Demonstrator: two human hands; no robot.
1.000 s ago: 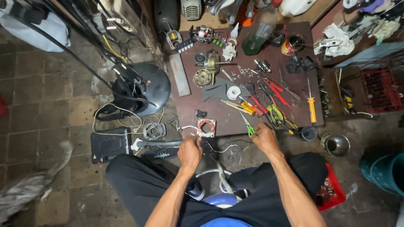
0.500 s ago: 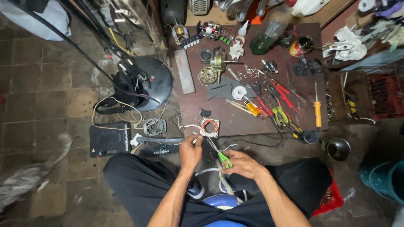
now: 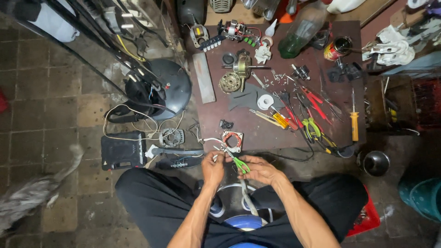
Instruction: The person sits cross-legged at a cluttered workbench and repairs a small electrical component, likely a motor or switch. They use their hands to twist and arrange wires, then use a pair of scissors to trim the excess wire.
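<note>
Gripping green-handled pliers (image 3: 239, 164), the right hand (image 3: 258, 169) is closing its fingers around the handles, just in front of the person's knees and below the near edge of the dark red desk (image 3: 330, 98). The tool's metal nose is pointing up and left toward a thin white wire (image 3: 210, 140), which the left hand (image 3: 213, 167) is pinching between thumb and fingertips; the two hands are sitting almost touching each other. That wire is curving up to a small coil with red-brown windings (image 3: 232, 139), which is lying at the desk's near edge, just beyond the hands.

Farther back on the desk, a loose spread of red-handled pliers (image 3: 314, 98), a yellow-handled screwdriver (image 3: 354, 125) and a roll of white tape (image 3: 265, 101) is lying to the right, well apart from the hands. A brass-coloured motor part (image 3: 235, 77) and a flat grey bar (image 3: 203, 77) are resting near the desk's far left side, and a green plastic bottle (image 3: 301, 32) is lying at the back. On the tiled floor to the left, a round black fan base (image 3: 172, 85) is sitting with cables trailing from it, and a flat black box (image 3: 123, 150) is lying near the person's left knee. A small metal bowl (image 3: 375, 162) is standing on the floor to the right.
</note>
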